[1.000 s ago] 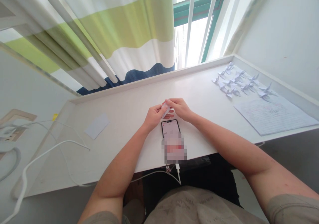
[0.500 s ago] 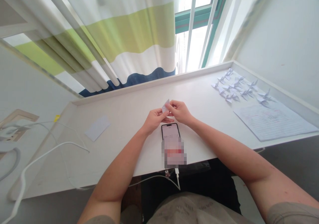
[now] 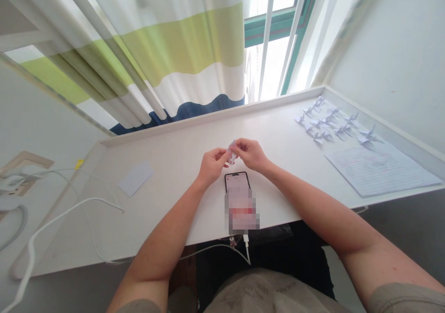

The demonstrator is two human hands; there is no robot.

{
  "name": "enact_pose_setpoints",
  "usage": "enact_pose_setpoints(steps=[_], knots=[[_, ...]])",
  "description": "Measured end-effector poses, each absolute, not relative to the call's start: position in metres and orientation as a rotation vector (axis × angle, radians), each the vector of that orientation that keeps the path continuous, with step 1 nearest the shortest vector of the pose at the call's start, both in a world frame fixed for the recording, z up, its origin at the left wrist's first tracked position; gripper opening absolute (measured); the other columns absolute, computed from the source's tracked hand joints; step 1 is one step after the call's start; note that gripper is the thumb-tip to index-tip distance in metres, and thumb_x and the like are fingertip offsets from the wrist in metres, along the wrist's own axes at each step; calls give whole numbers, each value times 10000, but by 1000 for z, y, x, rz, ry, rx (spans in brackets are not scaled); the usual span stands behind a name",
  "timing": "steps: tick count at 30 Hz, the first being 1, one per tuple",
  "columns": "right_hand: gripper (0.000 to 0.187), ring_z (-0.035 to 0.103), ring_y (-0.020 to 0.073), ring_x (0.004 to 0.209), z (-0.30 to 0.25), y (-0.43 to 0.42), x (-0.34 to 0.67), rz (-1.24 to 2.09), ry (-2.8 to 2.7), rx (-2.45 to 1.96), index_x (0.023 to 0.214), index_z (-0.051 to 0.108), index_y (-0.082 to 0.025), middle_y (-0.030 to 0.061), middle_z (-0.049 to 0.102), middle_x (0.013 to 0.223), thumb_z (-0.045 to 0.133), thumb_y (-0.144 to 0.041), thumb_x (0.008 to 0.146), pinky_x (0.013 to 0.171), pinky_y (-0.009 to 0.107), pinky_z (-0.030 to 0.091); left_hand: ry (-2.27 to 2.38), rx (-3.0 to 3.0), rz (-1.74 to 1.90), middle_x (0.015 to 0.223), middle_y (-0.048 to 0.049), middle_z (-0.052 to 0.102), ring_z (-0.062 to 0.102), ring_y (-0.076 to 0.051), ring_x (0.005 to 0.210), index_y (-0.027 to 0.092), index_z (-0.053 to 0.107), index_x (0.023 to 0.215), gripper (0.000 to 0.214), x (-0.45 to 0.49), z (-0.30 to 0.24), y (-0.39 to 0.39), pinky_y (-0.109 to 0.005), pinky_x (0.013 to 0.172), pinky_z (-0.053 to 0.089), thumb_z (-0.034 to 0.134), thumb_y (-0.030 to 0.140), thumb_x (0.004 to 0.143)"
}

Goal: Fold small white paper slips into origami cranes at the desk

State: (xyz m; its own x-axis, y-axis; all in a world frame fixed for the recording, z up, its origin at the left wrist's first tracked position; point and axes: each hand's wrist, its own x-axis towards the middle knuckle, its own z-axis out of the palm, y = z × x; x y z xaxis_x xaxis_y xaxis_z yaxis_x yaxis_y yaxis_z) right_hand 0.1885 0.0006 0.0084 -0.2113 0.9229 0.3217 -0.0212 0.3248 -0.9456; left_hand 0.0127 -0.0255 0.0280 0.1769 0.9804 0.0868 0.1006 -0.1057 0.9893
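Observation:
Between my two hands is a small piece of folded white paper (image 3: 232,151), held just above the desk. My left hand (image 3: 212,164) pinches its left side, thumb against the fingers. From the other side my right hand (image 3: 251,155) grips it with thumb and bent fingers. Parts of the paper are covered by my fingers, so its full shape is hidden. Directly below the hands lies a phone (image 3: 238,181) with its screen lit and partly blurred out.
Several folded paper cranes (image 3: 342,128) stand at the desk's far right, behind written sheets (image 3: 378,171). A blank paper piece (image 3: 136,178) lies on the left of the white desk (image 3: 181,164). White cables (image 3: 78,202) cross the left edge; a charging plug (image 3: 246,239) hangs at the phone.
The folded paper has turned in my fingers and now shows a narrower shape with points hanging down. My left fingers have curled in closer. The phone's display has changed.

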Motion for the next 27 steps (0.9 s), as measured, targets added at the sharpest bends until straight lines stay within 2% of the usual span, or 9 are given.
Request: enact_pose_setpoints(steps=[7,10,16,22,27], knots=[[501,699,173,627,16,-7,192,1178,-1515,-824,819,675,-206,23,735,700,724,-699,892,640,336,587,1108,1510,1045,814,-78,798,731,-183,730,160,793,865,423,11,32,-28,-290,649,592,774,583,870],[531,704,184,602,19,-8,192,1251,-1476,-800,812,658,-204,24,729,667,756,-724,852,610,342,595,1093,1562,1027,793,-73,791,713,-173,705,159,791,862,435,13,32,-29,-305,674,598,777,594,873],[533,669,163,557,14,-8,186,1223,-1350,-776,807,630,-203,22,721,658,764,-717,856,540,317,556,1089,1544,1063,786,-89,792,740,-196,746,154,774,862,483,19,30,-29,-313,679,599,739,634,897],[562,649,162,577,11,-5,186,1195,-1364,-830,794,612,-210,19,702,653,732,-756,857,563,315,539,1089,1506,1072,825,-88,797,761,-204,785,151,766,900,460,20,26,-30,-318,704,609,757,611,889],[569,656,171,678,11,-2,190,1083,-1409,-905,781,655,-204,31,717,727,738,-764,841,664,320,531,1145,1492,1162,878,-65,797,748,-190,783,167,773,960,380,18,27,-29,-305,686,620,838,515,824]])
